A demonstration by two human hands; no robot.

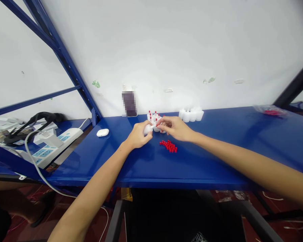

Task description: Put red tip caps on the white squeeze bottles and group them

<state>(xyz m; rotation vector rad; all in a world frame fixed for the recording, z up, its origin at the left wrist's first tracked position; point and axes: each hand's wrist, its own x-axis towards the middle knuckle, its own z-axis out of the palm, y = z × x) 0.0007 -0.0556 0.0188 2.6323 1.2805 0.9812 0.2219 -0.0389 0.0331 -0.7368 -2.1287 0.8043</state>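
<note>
My left hand [140, 135] is closed around a small white squeeze bottle [147, 129], tilted with its nozzle to the right. At the nozzle's tip, my right hand [175, 128] pinches a small red cap [157, 125]; whether the cap sits on the tip I cannot tell. Just behind my hands stand several white bottles with red caps [155, 116], partly hidden by my fingers. Loose red caps [169, 146] lie in a small heap on the blue table, in front of my right hand.
White bottles without red caps [192, 114] stand together near the wall. A phone [130, 103] leans on the wall, and a white earbud case [102, 132] lies at left. A plastic bag with red pieces [270, 111] is far right. Beyond the left frame is a power strip [58, 146].
</note>
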